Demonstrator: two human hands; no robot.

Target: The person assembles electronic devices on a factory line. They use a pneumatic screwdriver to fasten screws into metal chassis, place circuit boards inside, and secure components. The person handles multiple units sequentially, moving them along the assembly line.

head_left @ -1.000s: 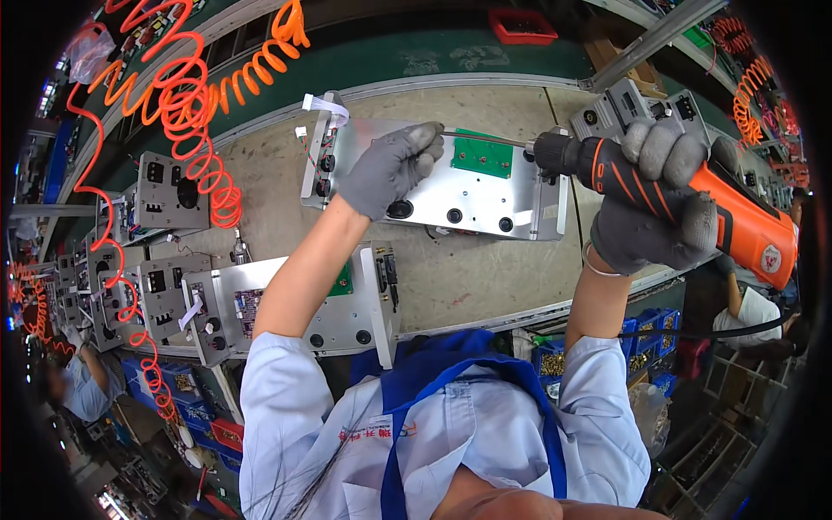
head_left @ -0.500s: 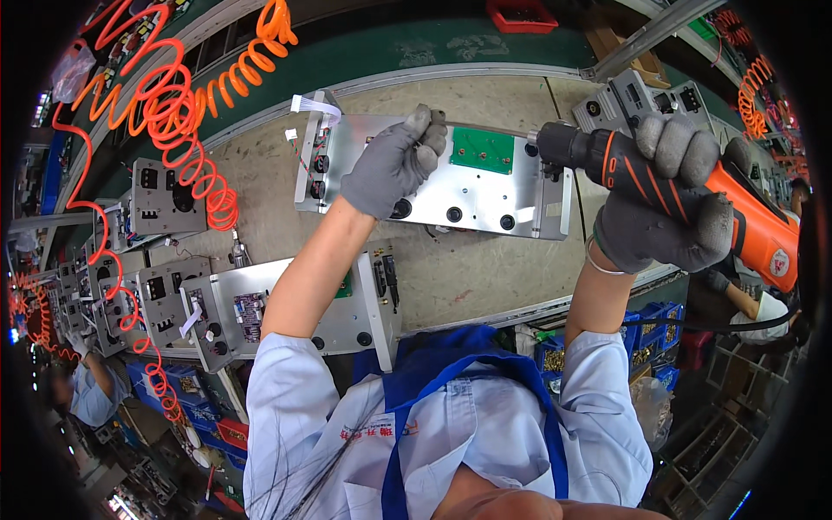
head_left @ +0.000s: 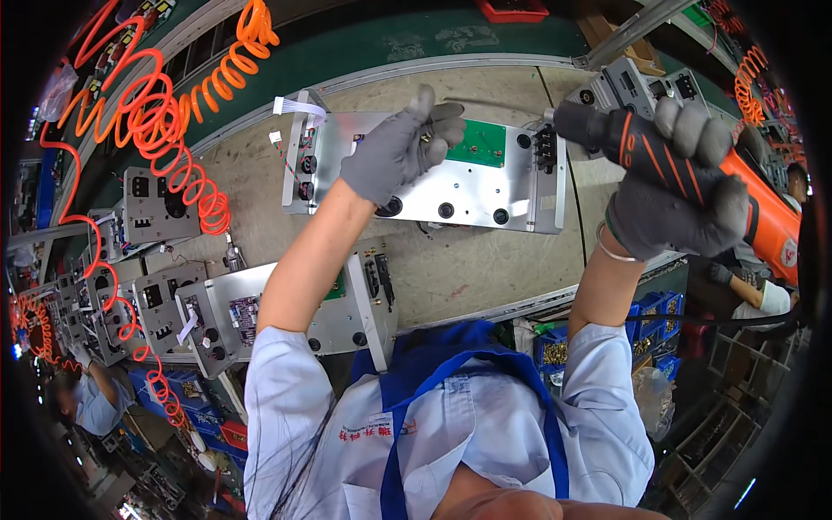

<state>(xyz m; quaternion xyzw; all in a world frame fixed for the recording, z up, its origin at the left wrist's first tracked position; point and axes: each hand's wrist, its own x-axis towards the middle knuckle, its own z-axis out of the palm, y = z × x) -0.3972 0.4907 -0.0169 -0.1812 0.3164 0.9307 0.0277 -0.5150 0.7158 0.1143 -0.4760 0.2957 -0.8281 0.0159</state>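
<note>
My right hand [head_left: 685, 186], in a grey glove, is wrapped round the grip of an orange and black power screwdriver [head_left: 641, 156]. Its long thin bit points left, its tip end close to the fingers of my left hand [head_left: 394, 156]. That hand, also gloved, is half curled with its palm turned up, and small brassy pieces that look like screws [head_left: 425, 137] lie in it. Beneath both hands sits a silver metal chassis panel [head_left: 416, 195] with round black feet. A green circuit board [head_left: 479, 143] lies on the panel, beside a black terminal block [head_left: 544, 147].
Another metal chassis [head_left: 334, 325] stands at the near left, and more grey units [head_left: 160, 204] line the left side. Orange coiled air hoses [head_left: 156, 95] hang at the far left. Blue bins [head_left: 555, 347] of small hardware sit below the bench edge. Other people work at both sides.
The screwdriver has moved right, away from the circuit board, with my right hand. My left hand's fingers have loosened and turned up, showing the small pieces in them.
</note>
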